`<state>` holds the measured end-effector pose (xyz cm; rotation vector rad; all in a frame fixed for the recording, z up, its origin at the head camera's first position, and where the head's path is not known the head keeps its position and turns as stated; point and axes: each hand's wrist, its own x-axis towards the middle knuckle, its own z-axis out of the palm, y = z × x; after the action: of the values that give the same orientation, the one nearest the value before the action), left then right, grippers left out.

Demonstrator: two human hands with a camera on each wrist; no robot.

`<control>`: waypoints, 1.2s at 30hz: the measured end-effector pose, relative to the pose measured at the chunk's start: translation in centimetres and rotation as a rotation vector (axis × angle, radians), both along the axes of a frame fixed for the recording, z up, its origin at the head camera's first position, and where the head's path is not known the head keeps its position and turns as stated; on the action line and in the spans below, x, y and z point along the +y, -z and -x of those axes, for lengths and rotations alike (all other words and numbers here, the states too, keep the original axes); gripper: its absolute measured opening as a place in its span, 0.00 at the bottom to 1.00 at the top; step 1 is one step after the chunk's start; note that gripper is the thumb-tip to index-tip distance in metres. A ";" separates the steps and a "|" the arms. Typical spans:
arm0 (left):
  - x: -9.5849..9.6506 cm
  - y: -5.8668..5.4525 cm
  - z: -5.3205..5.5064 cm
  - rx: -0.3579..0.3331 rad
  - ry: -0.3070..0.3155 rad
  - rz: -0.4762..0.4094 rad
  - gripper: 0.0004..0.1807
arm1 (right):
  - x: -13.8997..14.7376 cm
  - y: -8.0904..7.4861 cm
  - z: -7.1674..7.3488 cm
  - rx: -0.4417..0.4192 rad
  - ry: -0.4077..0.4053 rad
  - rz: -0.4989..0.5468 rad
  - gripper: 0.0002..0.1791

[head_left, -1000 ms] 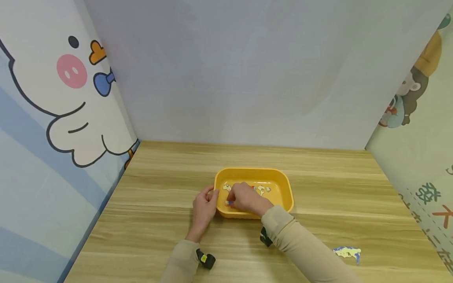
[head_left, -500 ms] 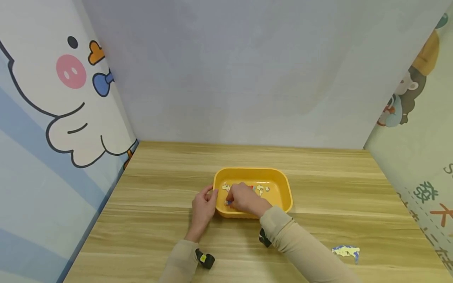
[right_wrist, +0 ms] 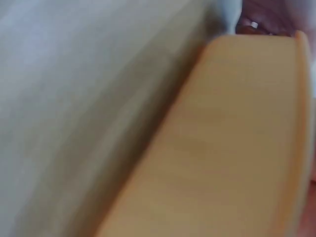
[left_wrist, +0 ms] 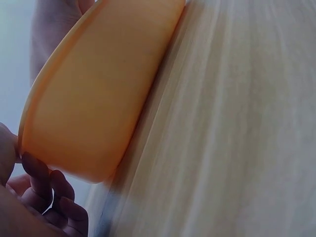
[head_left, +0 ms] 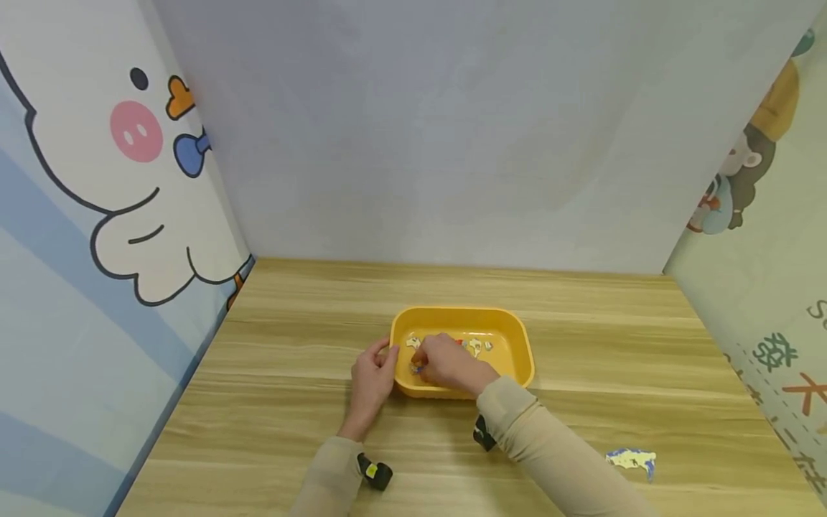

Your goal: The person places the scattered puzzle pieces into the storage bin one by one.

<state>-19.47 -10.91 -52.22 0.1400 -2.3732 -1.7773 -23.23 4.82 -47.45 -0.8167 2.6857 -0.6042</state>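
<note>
A yellow plastic tray (head_left: 513, 359) stands on the wooden table. My left hand (head_left: 372, 377) grips its left rim, thumb on the rim and fingers along the outer wall, which the left wrist view also shows. My right hand (head_left: 447, 359) reaches over the front rim into the tray, its fingers curled down on a small blue-and-cream flat piece (head_left: 416, 370) near the left front corner. Part of that piece is hidden by the fingers. Small cut-out pieces lie on the tray floor: a cream one (head_left: 413, 343) at left, another cream one (head_left: 476, 347) right of the hand.
A flat, jagged cream-and-blue piece (head_left: 632, 460) lies on the table (head_left: 581, 345) at the front right. A grey wall (head_left: 452, 143) stands behind the table, with printed panels at both sides. The tray's outer wall (right_wrist: 212, 138) fills much of the right wrist view.
The right fingers and the small piece under them have shifted slightly inside the tray. The left hand keeps its hold on the rim.
</note>
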 end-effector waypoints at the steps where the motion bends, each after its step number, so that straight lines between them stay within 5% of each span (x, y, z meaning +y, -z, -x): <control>1: 0.0 0.0 0.0 0.002 0.000 0.001 0.16 | 0.1 -0.3 0.0 -0.007 0.010 0.000 0.09; 14: 0.5 0.2 0.4 0.022 0.007 0.015 0.16 | 4.3 -3.9 -1.7 0.114 0.068 0.057 0.14; 20: 0.1 0.7 0.4 0.004 -0.013 0.020 0.17 | 5.3 -3.7 -2.6 0.176 0.061 0.017 0.17; 36: 0.0 0.8 0.4 0.018 -0.014 0.021 0.18 | 7.6 -2.7 -5.6 0.267 0.166 0.127 0.15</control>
<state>-19.91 -10.96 -53.06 0.1365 -2.3722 -1.7397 -17.59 12.45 -44.79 -0.7576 3.0067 -0.7592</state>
